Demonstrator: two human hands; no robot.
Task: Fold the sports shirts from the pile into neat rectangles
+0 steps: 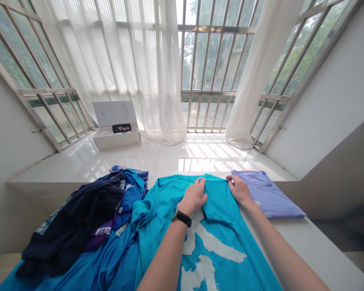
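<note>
A turquoise T-shirt (221,250) with large white brush-stroke print lies spread in front of me, its top edge away from me. One sleeve is folded inward over the body on the right. My left hand (195,196), with a black-strapped watch at the wrist, is on the shirt's upper middle; its fingers are bent and closed on the cloth. At the upper right edge, by the folded shoulder, my right hand (239,189) pinches the fabric between thumb and fingers. Close beside it on the right lies a folded lavender shirt (269,194).
Left of the shirt is a heap of dark and blue clothes (79,218). A white box (118,139) with a raised lid holds a phone-like black object (121,128) on the white sill (166,155). Sheer curtains (166,81) hang before barred windows at the back.
</note>
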